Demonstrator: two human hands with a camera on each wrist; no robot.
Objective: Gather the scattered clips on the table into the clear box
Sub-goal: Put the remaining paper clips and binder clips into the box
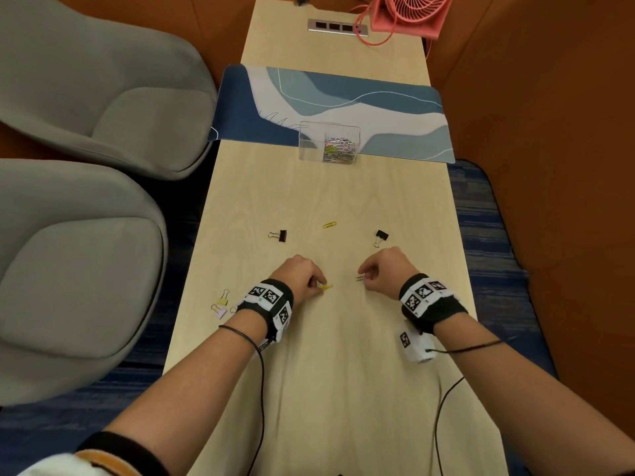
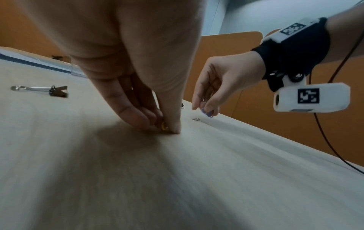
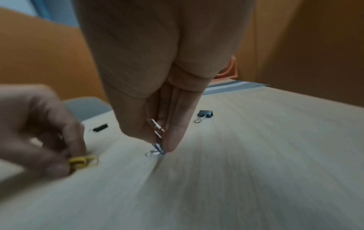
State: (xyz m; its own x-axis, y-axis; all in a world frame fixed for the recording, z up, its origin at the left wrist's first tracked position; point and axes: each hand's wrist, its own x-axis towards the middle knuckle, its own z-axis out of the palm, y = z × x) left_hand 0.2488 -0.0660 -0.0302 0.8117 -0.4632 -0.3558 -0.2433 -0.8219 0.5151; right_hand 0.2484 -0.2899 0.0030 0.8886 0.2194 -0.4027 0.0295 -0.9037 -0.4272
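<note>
Your left hand [image 1: 299,273] pinches a yellow paper clip [image 1: 325,287] right at the surface [image 1: 343,372], so that grip is narrow and holding the clip. Your right hand [image 1: 385,269] pinches a small bunch of paper clips [image 3: 157,140], blue and silver ones, with the low end touching the wood. These clips are thin, light and a bit slippery. They lie flat, so I think you must get a nail under the edge and pinch the wire.

Near your left wrist lie a yellow binder clip [image 1: 222,298] and a pink binder clip [image 1: 220,310], close to the edge. Binder clips are fatter and stiff. Take them by the body or the wire handles.

Farther out sit a black binder clip on the left [image 1: 279,235], another yellow paper clip [image 1: 330,224] and a black binder clip on the right [image 1: 380,237].

Far off, the clear box [image 1: 311,146] stands partly on a blue mat [image 1: 395,115], with many clips inside. Nothing blocks the way to it. A pink fan [image 1: 409,12] is beyond.
</note>
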